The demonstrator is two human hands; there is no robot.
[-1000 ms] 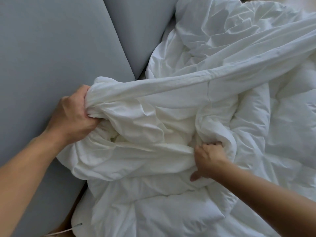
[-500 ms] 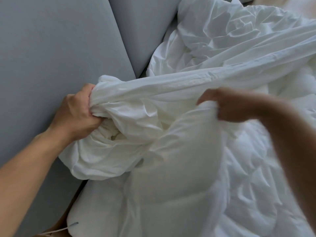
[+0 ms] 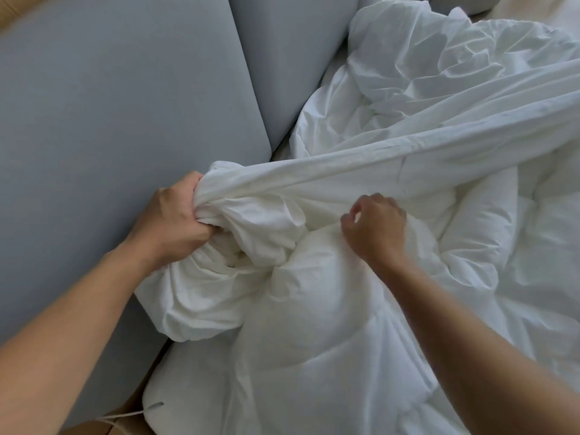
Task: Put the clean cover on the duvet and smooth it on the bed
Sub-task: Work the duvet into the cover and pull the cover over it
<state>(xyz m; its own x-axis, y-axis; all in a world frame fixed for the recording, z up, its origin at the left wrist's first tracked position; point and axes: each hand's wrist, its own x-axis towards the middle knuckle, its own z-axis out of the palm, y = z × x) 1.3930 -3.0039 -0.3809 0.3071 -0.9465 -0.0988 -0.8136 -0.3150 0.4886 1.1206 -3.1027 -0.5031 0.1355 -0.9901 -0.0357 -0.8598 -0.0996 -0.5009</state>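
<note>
Puffy white quilted duvet lies heaped across the lower right of the view, its near end bulging up between the two hands. One crumpled thin white cover lies over it further back, with a taut hemmed band running from the upper right down to the left. Two smooth grey padded panels sit side by side on the left, touching the bedding. The left hand clenches a bunch of the cover. The right hand rests curled on the duvet's bulge; whether it pinches fabric cannot be told. One thin white cord lies at the bottom left.
</note>
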